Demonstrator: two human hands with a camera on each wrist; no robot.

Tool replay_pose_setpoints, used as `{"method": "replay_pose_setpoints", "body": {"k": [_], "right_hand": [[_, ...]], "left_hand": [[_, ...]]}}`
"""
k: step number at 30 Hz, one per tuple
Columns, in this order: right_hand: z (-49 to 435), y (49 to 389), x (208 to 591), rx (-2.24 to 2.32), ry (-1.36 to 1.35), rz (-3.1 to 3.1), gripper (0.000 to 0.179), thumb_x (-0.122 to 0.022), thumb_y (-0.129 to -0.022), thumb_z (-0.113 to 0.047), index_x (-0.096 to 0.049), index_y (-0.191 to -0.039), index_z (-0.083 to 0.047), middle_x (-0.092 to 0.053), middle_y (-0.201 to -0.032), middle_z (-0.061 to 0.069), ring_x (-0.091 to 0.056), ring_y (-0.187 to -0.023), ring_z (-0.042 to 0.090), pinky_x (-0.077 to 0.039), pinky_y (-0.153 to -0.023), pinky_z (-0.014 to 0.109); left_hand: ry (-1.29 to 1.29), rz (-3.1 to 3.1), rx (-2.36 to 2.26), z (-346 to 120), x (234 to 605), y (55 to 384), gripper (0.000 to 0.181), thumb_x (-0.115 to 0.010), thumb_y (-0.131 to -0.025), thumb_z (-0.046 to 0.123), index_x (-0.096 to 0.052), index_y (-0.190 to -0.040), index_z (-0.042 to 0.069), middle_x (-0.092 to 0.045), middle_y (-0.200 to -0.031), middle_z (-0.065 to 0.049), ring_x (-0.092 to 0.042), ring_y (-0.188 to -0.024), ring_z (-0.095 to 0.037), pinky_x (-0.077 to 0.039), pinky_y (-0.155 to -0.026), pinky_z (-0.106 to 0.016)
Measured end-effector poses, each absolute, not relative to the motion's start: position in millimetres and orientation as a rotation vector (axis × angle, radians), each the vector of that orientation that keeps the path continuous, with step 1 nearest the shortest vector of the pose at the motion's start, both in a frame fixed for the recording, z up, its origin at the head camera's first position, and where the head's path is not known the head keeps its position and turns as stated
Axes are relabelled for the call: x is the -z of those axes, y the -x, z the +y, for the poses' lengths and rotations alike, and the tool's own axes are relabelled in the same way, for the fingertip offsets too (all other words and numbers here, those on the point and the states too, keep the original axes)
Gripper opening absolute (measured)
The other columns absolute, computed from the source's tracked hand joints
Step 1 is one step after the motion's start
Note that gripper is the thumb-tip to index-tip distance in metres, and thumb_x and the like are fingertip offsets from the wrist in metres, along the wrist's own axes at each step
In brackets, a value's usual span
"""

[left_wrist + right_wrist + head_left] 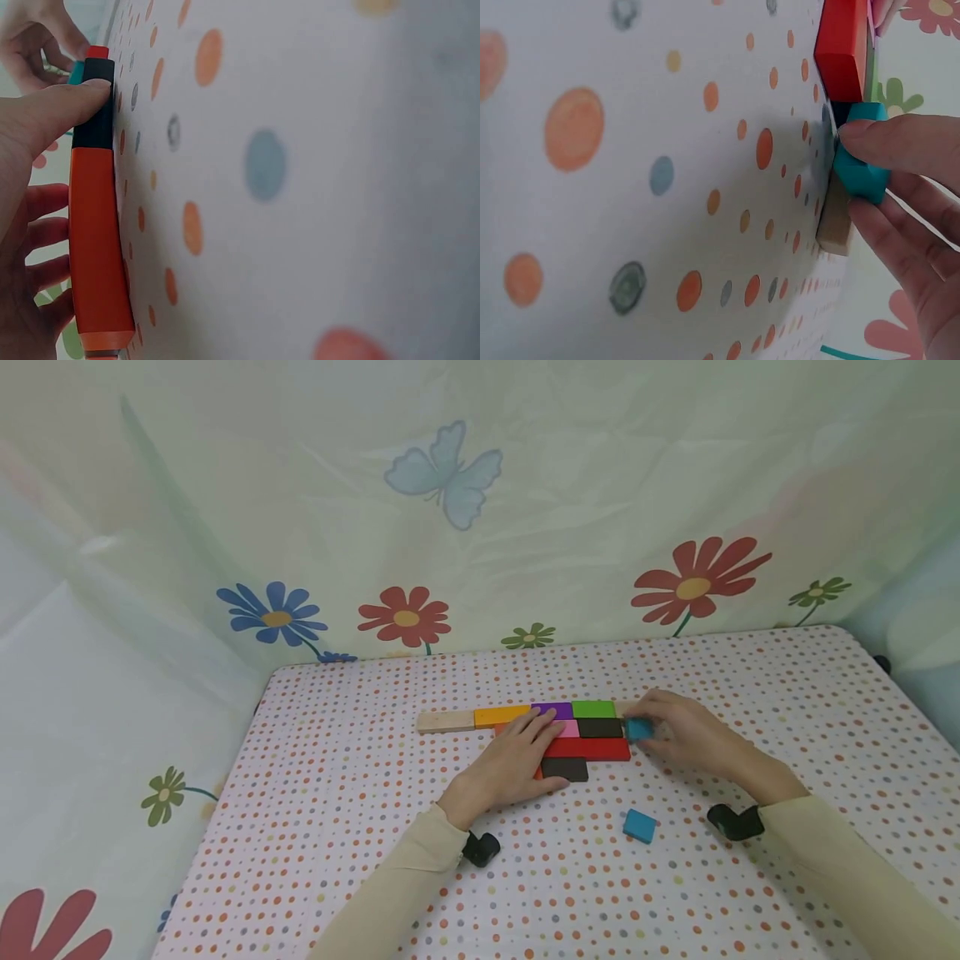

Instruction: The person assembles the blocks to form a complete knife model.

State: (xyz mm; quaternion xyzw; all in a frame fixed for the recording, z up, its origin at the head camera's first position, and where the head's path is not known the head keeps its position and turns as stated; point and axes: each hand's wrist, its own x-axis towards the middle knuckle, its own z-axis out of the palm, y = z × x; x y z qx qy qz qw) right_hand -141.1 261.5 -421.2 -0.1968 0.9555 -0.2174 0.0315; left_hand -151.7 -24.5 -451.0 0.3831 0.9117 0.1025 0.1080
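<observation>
Flat coloured blocks lie in rows on the dotted table. My left hand (513,762) rests across them with fingers fairly straight, over the pink block (568,728) and part of the red block (596,749). In the left wrist view its thumb lies on a black block (96,120), beside an orange block (97,240). My right hand (693,735) pinches a small blue block (862,172) between thumb and fingers. That block is at the right end of the middle row, next to another black block (602,728) and close to a plain wooden block (834,225).
A second blue block (639,826) lies alone nearer the front. The back row has a wooden block (446,721), then yellow (501,716), purple (553,710) and green (593,708) blocks. A flowered curtain (570,552) hangs behind the table.
</observation>
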Motion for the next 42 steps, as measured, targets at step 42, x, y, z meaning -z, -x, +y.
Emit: {"method": "replay_pose_setpoints", "body": {"k": [42], "right_hand": [[256.0,141.7,431.7,0.534,0.797,3.018,0.033,-0.084,-0.081,0.009,-0.074,-0.113,0.011,-0.065,-0.113,0.02,-0.064,-0.106,0.038,-0.057,-0.091,0.054]], "left_hand": [[-1.139,2.699,-0.297,-24.3,454.2,152.7,0.082,-0.058,-0.103,0.055,-0.029,-0.166,0.01,-0.021,-0.173,-0.008,-0.016,-0.16,-0.028,-0.019,-0.127,-0.039]]}}
